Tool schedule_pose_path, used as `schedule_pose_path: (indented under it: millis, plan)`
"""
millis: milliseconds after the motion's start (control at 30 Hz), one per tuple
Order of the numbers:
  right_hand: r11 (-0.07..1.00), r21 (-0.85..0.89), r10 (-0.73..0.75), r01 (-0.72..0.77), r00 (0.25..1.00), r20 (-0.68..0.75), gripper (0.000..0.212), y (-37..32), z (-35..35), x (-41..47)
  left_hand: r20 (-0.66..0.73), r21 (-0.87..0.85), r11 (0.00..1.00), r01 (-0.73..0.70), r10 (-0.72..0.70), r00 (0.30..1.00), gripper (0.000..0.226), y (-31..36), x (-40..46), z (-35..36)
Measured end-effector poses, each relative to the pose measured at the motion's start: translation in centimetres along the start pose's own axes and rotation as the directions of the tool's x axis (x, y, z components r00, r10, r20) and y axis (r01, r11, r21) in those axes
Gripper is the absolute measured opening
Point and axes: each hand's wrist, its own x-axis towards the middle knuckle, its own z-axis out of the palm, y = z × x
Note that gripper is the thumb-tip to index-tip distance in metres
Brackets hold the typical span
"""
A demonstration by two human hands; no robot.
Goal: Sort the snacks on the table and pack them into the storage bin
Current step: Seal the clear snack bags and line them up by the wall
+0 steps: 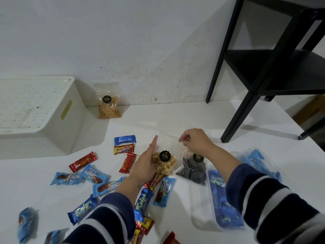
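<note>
While both hands work at mid-table, I note the white table as the bearing surface, with a black shelf unit standing on it beyond and to the right of my right hand. The white storage bin sits well beyond and to the left of my left hand, against the wall, its perforated floor visible. A clear plastic tray lies under and beside my right forearm, loaded with blue Kalpa bars. A clear zip bag lies flat between the hands; my right hand pinches its upper edge with thumb and forefinger closed on the film. My left hand grips the packet of pale nuts, which carries a round black label, the index finger extended straight forward; whether the packet is inside the zip bag or resting on it I cannot tell. A packet of dark spiral crackers rests just below my right wrist, beside the nuts. A packet of stick snacks stands upright against the wall, just right of the bin, well apart from both hands. Loose bars lie scattered left of and below my left hand: red beng-beng bars, light blue chocolate bars and further Kalpa wrappers.
</note>
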Motion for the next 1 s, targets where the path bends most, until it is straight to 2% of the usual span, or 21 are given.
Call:
schedule_pose_path:
  millis: [167,333,500,633,733,867,933,1000]
  plan:
    - [0.999,-0.029,-0.029,0.031,0.998,0.062,0.021,-0.5,-0.1,0.2,-0.006,0.001,1.0,-0.023,0.023,1.0,0.096,0.1,-0.2,0.0]
    - [0.999,-0.052,-0.012,0.013,1.0,0.012,0.01,-1.5,0.3,0.7,-0.021,0.032,0.998,-0.06,0.061,0.998,0.101,0.2,-0.3,-0.1]
    - [0.998,-0.066,0.015,-0.015,1.0,0.005,0.016,-1.7,0.3,0.7,-0.02,0.051,0.997,-0.064,0.065,0.998,0.101,0.2,-0.2,0.0]
    - [1.0,-0.027,0.012,-0.012,1.0,0.023,0.012,-2.4,0.7,0.8,-0.023,0.051,0.997,-0.065,0.066,0.998,0.102,0.0,-0.3,-0.1]
    - [0.999,-0.039,0.0,-0.001,1.0,-0.031,0.025,-2.7,1.0,1.1,-0.022,0.059,0.995,-0.075,0.076,0.997,0.104,0.1,-0.2,0.0]
    - [0.999,-0.038,0.01,-0.011,0.999,-0.04,0.021,-2.8,1.1,1.2,-0.01,0.059,0.995,-0.078,0.079,0.997,0.102,-0.3,0.0,0.1]
    - [0.999,-0.02,0.035,-0.037,0.996,-0.082,0.021,-2.7,1.3,1.2,-0.05,-0.016,0.999,-0.049,0.048,0.998,0.093,-0.3,0.1,0.3]
    - [0.999,0.016,0.043,-0.042,0.993,-0.109,0.019,-2.6,1.7,1.1,-0.197,-0.222,0.975,-0.019,-0.026,0.98,0.061,0.3,0.3,0.5]
